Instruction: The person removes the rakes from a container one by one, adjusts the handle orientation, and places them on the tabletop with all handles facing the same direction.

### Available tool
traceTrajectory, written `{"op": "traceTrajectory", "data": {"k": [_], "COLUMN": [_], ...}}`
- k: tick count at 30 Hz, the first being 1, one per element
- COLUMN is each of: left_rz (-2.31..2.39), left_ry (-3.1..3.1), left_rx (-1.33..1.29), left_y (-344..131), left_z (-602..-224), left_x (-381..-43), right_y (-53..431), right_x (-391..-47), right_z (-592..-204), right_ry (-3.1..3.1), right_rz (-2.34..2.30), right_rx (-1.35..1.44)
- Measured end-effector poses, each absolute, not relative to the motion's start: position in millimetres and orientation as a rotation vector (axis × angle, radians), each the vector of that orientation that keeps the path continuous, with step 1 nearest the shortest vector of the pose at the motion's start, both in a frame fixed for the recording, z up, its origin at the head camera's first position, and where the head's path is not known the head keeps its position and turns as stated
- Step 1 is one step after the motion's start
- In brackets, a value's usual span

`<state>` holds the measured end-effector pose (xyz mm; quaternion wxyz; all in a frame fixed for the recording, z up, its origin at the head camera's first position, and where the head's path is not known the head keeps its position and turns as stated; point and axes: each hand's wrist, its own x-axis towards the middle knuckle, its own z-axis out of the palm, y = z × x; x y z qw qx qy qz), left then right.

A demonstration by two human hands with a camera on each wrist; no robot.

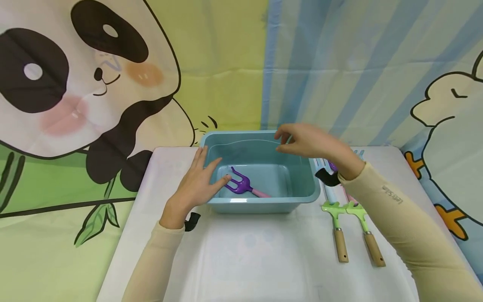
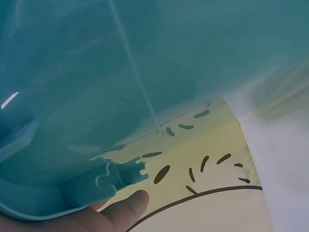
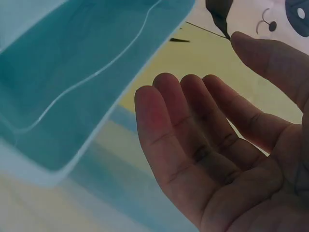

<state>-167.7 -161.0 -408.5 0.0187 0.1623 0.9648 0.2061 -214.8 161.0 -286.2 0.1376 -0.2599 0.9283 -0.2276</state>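
Note:
A blue plastic tub (image 1: 260, 206) stands on the white table, with a small purple toy garden fork (image 1: 242, 184) with a pink handle lying inside. At the tub's left rim is my left hand (image 1: 196, 180), its fingers spread and its thumb reaching over the near left corner. The left wrist view shows a fingertip (image 2: 140, 199) right beside the rim. My right hand (image 1: 307, 140) hovers over the tub's far right corner. Its fingers (image 3: 159, 121) are loosely bent, and nothing lies between them and the thumb.
Right of the tub lie two green rake-like tools (image 1: 335, 209) with wooden handles. Light blue, purple and pink tool parts (image 1: 329, 193) lie beyond them, partly hidden by the right arm. A printed panda curtain (image 1: 226, 63) hangs behind the white table (image 1: 249, 260).

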Motion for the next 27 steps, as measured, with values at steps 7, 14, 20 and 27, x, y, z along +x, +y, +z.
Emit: {"op": "traceTrajectory", "data": {"k": [7,14,20,27], "left_rz": [0.642,0.63,0.623,0.629], "left_ry": [2.976,2.984,2.982,2.991], "left_rx": [0.498,0.512,0.517,0.52], "left_y": [-159.9,-159.7,-159.2,-159.5], "left_z": [-407.3,-407.6,-407.9,-408.0], "left_x": [-167.1,-166.7,-166.9,-168.4], "right_y": [116.2,89.8,85.1,88.1], "right_x": [-241.4,-252.2,-257.8,-268.9], "right_z": [-314.1,-354.7,-382.2,-401.6], "right_ry": [2.531,2.259,2.077,2.017], "right_rz": [-0.623,-0.735,-0.843,-0.801], "right_rx": [-0.886,-0.74,-0.583,-0.427]}}
